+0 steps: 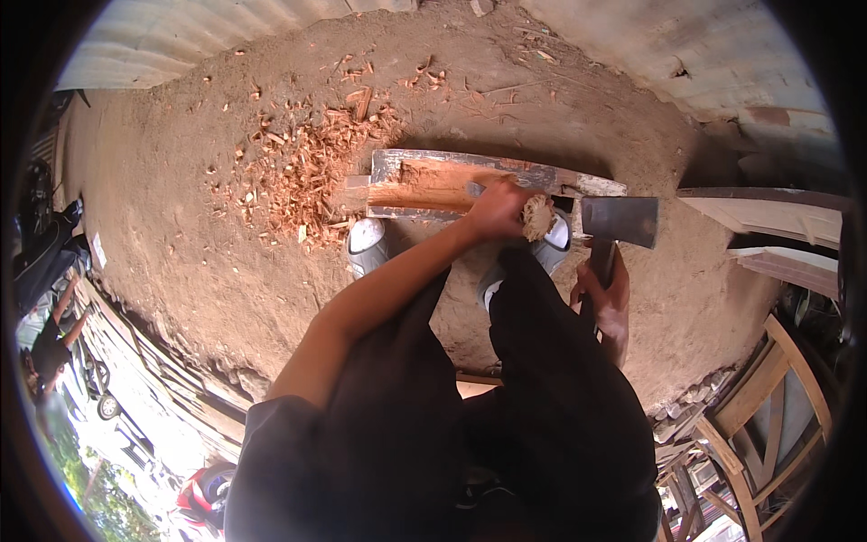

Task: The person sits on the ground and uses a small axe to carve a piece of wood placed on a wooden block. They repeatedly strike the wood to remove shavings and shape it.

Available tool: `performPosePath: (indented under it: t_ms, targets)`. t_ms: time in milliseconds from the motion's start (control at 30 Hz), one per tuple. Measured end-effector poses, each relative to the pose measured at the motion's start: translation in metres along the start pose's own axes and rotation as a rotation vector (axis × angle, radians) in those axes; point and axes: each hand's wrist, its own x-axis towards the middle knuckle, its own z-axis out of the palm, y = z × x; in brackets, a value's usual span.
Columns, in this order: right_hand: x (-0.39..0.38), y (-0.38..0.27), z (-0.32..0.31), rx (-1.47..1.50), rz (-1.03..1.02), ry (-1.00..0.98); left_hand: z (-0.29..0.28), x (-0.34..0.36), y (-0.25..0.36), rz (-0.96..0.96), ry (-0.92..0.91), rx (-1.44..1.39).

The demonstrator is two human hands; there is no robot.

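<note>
A weathered, slightly curved piece of timber (424, 195) lies crosswise on the dirt in front of me, its upper face cut away to fresh reddish wood. My left hand (499, 210) is closed round a chisel, above the right half of the timber. The chisel's grey blade (474, 189) shows left of the fist, and the frayed, mushroomed end of its wooden handle (539, 219) sticks out on the right. Further right, my right hand (610, 294) grips the handle of a hatchet, whose broad dark metal head (619, 222) hangs past the timber's right end, apart from the chisel.
My shoes (368, 237) stand at the timber's near edge. Reddish wood chips (302, 163) litter the ground at left. Corrugated sheets (226, 36) border the far side. Boards (768, 217) and a wooden frame (768, 397) stand at right. Another person (50, 348) is at far left.
</note>
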Motion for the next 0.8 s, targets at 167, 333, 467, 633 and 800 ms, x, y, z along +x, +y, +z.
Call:
performPosePath:
  t_ms: [167, 333, 467, 633, 800]
  targets:
    - [-0.002, -0.007, 0.010, -0.059, 0.077, -0.035, -0.004, 0.001, -0.009, -0.011, 0.042, 0.032]
    - [-0.009, -0.017, 0.015, -0.031, 0.038, -0.033, -0.005, -0.002, 0.004, -0.029, -0.026, -0.019]
    - [-0.010, -0.020, 0.010, -0.053, 0.051, -0.061, -0.006, 0.001, 0.005, 0.038, -0.094, 0.051]
    - [-0.010, -0.016, 0.020, -0.042, 0.119, -0.073, -0.001, -0.009, 0.004, -0.017, -0.203, 0.086]
    - [-0.012, -0.014, 0.023, -0.110, 0.036, -0.056, 0.001, -0.010, 0.001, 0.056, -0.127, 0.067]
